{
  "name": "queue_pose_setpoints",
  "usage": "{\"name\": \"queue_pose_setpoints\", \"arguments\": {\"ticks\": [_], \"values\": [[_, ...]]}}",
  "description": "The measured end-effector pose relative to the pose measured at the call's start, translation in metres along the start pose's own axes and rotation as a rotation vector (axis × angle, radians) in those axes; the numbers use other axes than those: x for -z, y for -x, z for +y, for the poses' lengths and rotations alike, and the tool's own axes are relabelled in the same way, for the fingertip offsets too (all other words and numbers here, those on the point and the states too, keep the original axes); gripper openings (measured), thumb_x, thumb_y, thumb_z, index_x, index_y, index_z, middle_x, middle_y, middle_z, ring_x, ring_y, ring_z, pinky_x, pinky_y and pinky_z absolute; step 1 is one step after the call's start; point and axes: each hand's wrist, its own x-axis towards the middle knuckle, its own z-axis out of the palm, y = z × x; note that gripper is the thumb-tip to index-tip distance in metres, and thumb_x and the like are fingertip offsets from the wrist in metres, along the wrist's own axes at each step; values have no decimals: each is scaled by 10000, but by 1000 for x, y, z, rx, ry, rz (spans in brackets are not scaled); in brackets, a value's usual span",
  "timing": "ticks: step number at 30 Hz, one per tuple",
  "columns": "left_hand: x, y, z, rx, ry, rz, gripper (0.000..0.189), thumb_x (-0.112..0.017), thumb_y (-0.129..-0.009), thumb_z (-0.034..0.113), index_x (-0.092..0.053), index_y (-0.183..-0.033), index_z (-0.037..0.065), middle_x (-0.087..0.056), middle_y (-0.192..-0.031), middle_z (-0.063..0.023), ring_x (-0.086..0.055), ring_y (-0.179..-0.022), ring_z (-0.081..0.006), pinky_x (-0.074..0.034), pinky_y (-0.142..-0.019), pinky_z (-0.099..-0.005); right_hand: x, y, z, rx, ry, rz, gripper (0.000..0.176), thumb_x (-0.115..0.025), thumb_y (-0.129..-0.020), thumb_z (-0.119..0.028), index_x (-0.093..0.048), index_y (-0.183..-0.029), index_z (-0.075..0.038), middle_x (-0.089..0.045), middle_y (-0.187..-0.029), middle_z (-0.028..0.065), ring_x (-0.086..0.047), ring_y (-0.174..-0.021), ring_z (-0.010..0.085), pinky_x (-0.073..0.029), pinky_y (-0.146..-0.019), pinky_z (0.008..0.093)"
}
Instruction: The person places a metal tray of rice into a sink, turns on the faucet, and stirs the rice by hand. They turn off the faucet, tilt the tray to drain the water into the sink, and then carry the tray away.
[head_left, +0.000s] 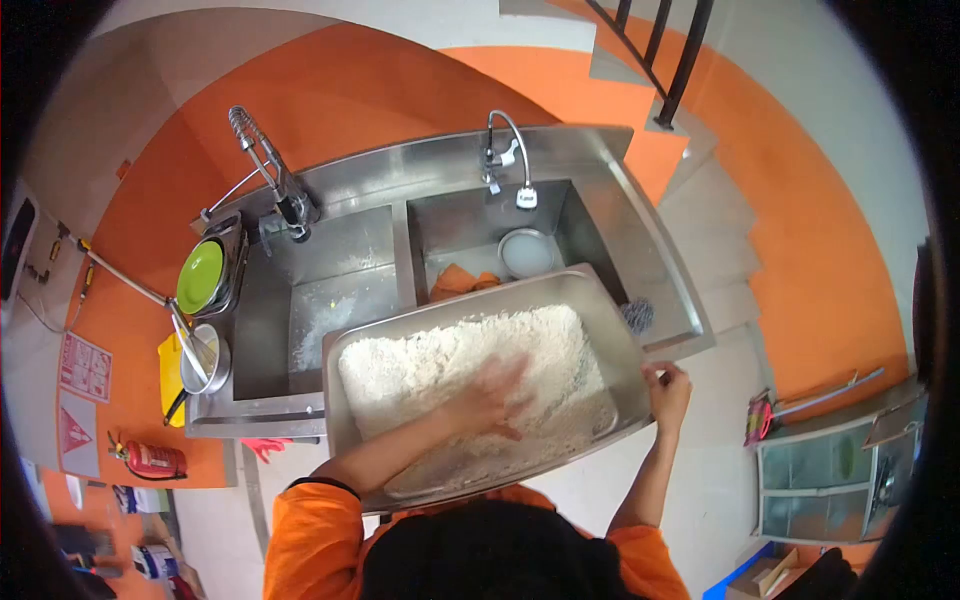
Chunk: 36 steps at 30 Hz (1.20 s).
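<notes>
A large metal tray point(625, 335) full of white flour point(420, 355) is held tilted in front of my body, over the front edge of the sinks. My left hand point(490, 398) reaches into the tray, its fingers spread and slightly blurred against the flour. At the tray's right side, my right hand point(665, 388) has its fingers closed on the rim. The flour is heaped toward the far side and thinner near me and at the right corner.
Behind the tray are a left sink point(265, 330) with white residue and a right sink point(590, 235) holding a bowl of cloudy water point(527, 255) and an orange cloth point(460, 281). Two faucets, a scouring pad point(637, 316), a green bowl point(202, 273) and a pot with a whisk point(208, 372) surround them.
</notes>
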Motion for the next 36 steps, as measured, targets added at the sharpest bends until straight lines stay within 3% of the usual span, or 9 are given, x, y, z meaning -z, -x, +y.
{"name": "queue_pose_setpoints", "arguments": {"ticks": [6, 9, 11, 12, 16, 21, 24, 27, 36], "values": [[75, 4, 13, -43, 888, 260, 697, -300, -883, 613, -120, -1445, 242, -31, -1499, -155, -4, -1380, -343, -37, -1078, -564, -3, 2, -2, -53, 8, -18, 222, -715, -732, -248, -675, -801, -41, -520, -496, 88, -482, -444, 193, -387, -481, 324], [81, -4, 2, -602, 1519, 166, 721, -320, -876, 615, -91, -1448, 239, 9, -1498, -154, 41, -1377, -342, 57, -1065, -572, -5, 1, 0, -39, 27, 3, 225, -716, -730, -251, -675, -811, -45, -531, -511, 85, -492, -460, 188, -398, -496, 325], [-11, -18, -15, 44, -81, 169, 711, -278, -896, 598, -119, -1445, 175, -48, -1502, -149, -56, -1385, -316, -34, -1055, -595, -4, 1, -2, -75, 30, -24, 221, -717, -729, -247, -674, -815, -48, -549, -533, 91, -515, -484, 199, -412, -515, 330], [-20, -17, -6, 48, -73, 195, 711, -278, -896, 598, -119, -1445, 175, -48, -1502, -149, -56, -1385, -316, -34, -1055, -595, 1, -1, 1, -49, 36, -18, 221, -717, -729, -247, -674, -815, -48, -549, -533, 91, -515, -484, 199, -412, -515, 330], [-10, -3, -14, -270, 2552, 150, 765, -272, -806, 739, -229, -1421, 286, -182, -1471, -156, -212, -1339, -349, -154, -1086, -495, -5, 8, 0, -29, 48, -43, 226, -696, -747, -278, -661, -802, -61, -568, -555, 106, -549, -516, 241, -427, -533, 359], [14, 13, -15, -200, 2420, 121, 767, -293, -808, 731, -315, -1387, 229, -398, -1334, -180, -454, -1159, -241, -377, -956, -343, -6, 4, 1, 27, 151, -67, 252, -651, -783, -321, -622, -834, -76, -599, -611, 118, -585, -569, 298, -451, -569, 394], [-21, 7, -62, -1027, 2642, -510, 733, -298, -825, 707, -423, -1293, 156, -506, -1147, -181, -463, -1124, -235, -343, -967, -322, -10, 5, 4, 57, 226, -80, 253, -637, -793, -323, -598, -862, -83, -617, -672, 124, -601, -647, 326, -458, -602, 408], [16, 39, -45, 125, 1159, 596, 619, -428, -824, 628, -539, -1128, 100, -509, -970, -122, -497, -992, -226, -402, -881, -350, -13, 8, -1, 75, 275, -37, 243, -624, -802, -333, -594, -854, -97, -619, -685, 134, -594, -695, 353, -459, -617, 412], [11, 136, -189, 894, -151, 911, 592, -589, -810, 394, -456, -1225, -6, -470, -1211, -230, -375, -1183, -398, -305, -1002, -450, -55, 86, 26, -461, -917, 316, 592, -667, -782, -197, -279, -1204, -48, -398, -1169, 144, -454, -1014, 243, -428, -803, 425]]}}
